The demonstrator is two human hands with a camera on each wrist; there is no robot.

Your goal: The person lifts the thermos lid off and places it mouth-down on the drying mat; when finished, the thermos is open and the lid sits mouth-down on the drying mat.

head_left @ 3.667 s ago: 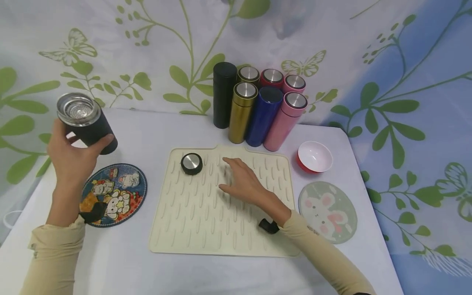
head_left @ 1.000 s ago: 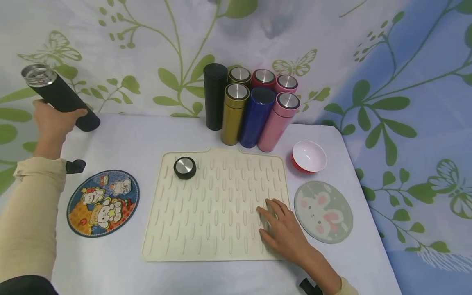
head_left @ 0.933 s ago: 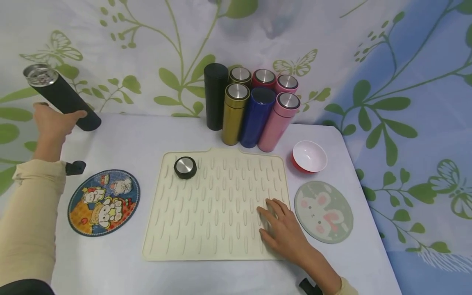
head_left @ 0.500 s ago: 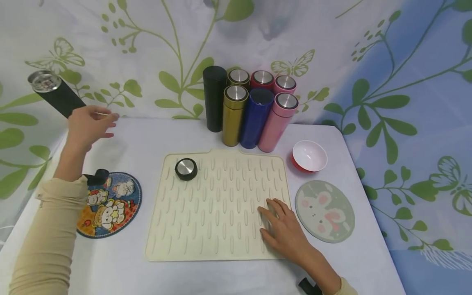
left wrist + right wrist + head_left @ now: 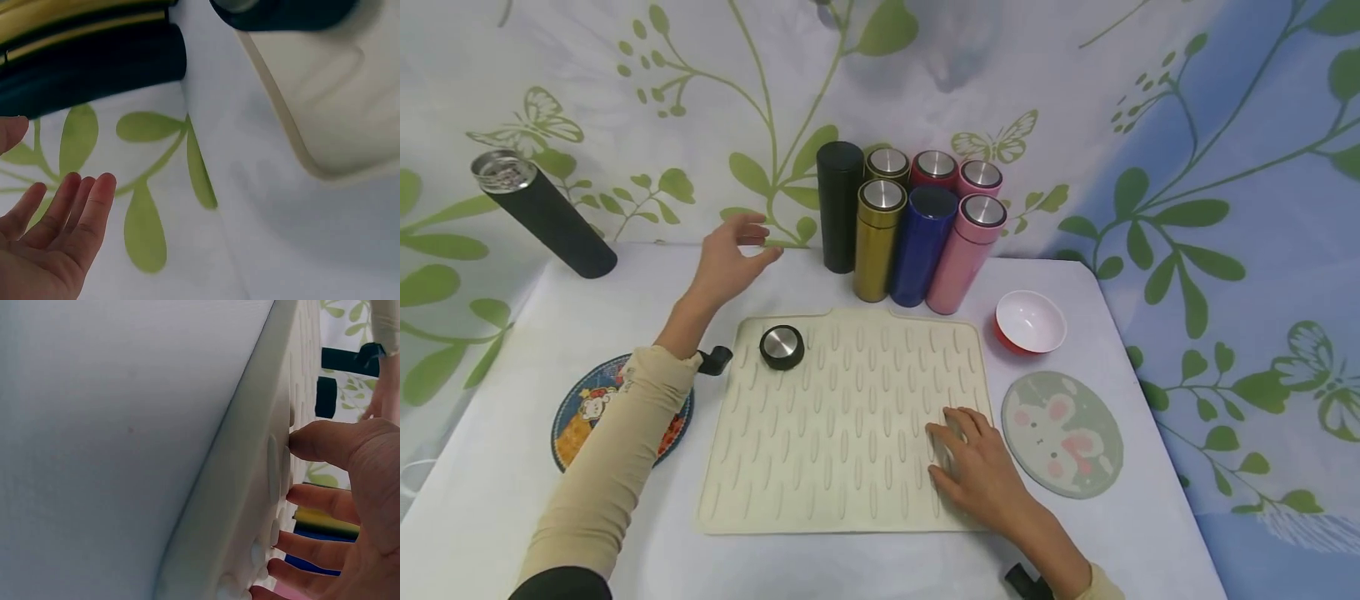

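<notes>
Head view has the left hand (image 5: 730,265) with its fingers loosely curved and well apart from its thumb, above the white-covered tabletop (image 5: 775,567) just past the far-left corner of a cream rectangular ribbed mat (image 5: 842,450). The right hand (image 5: 977,467) has its fingers spread, their tips touching the mat near its right edge. On the mat, near its far-left corner, sits a round black lid with a silver metal top (image 5: 782,347). Just beyond the mat's far edge is a tight cluster of cylindrical bottles: a matte black bottle (image 5: 840,208) at the left end, then a glossy gold bottle (image 5: 878,242), a dark blue bottle (image 5: 925,246) and a pink bottle (image 5: 966,254), with others behind. Well past the mat's far-left corner is a tall black bottle with a bare steel rim (image 5: 553,218). Near the mat's far-right corner is a small red bowl with a white inside (image 5: 1030,321); a round pale green rabbit coaster (image 5: 1063,433) lies just beside the right edge. Left of the mat, a beige sleeve (image 5: 595,475) partly hides a round blue cartoon coaster (image 5: 576,417).
</notes>
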